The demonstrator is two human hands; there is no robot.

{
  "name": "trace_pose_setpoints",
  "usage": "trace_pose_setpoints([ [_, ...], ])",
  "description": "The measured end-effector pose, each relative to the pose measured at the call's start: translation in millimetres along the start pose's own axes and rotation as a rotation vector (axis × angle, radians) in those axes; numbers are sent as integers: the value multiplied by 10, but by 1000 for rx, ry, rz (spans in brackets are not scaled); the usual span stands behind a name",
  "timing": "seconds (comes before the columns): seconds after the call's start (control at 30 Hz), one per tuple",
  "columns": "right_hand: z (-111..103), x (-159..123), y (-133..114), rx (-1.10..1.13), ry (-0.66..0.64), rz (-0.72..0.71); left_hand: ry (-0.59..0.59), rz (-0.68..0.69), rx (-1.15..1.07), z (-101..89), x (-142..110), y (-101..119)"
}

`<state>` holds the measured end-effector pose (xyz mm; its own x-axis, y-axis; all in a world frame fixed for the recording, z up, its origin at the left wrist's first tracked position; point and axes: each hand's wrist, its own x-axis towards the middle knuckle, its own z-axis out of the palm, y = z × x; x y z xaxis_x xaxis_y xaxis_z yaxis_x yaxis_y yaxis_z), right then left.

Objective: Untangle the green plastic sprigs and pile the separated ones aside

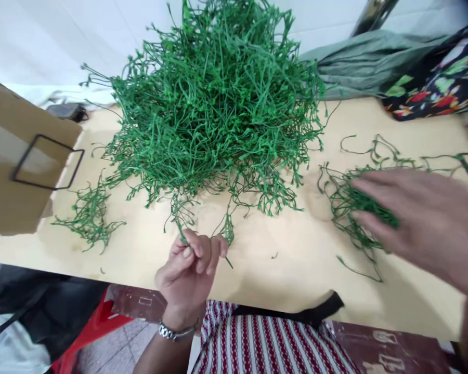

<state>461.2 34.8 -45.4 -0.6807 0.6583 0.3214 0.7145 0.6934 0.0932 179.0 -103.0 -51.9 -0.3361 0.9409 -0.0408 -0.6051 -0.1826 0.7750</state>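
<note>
We are seeing bright light washing out the white wall, blur smearing our right hand, and soft shadows falling across the beige tabletop.

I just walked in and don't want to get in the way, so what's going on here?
A person at a table is handling green artificial-looking plant stems. The left hand pinches a thin green stem. The right hand is at a smaller pile on the right, too blurred to tell whether it grips anything. A large heap sits at the back, and a small clump lies on the left near a cardboard box.
</note>
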Motion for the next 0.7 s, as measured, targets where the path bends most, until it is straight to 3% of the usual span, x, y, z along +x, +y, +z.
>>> trace_pose_setpoints([
  [0.07, -3, 317, -387, 153, 60, -176, -25, -58, -68, 15, -30, -52],
  [0.17, 176, 762, -853, 233, 8, -400, -103, -179, -180, 30, -127, -57],
  [0.23, 371, 961, -995, 230, -77, -508, -165, -256, -244, -5, -210, -18],
  [0.3, 553, 1056, -1015, 207, -168, -520, -165, -263, -260, -81, -265, 28],
  [0.4, 698, 1028, -941, 233, -226, -520, 25, -196, -143, -234, -238, 60],
  [0.5, 636, 878, -899, 350, -107, -492, 198, -155, 22, -360, -130, 24],
  [0.6, 434, 667, -998, 515, -11, -465, 244, -147, 153, -404, -56, -22],
  [0.7, 288, 449, -1207, 559, -152, -556, 245, -122, 303, -423, -37, -14],
])
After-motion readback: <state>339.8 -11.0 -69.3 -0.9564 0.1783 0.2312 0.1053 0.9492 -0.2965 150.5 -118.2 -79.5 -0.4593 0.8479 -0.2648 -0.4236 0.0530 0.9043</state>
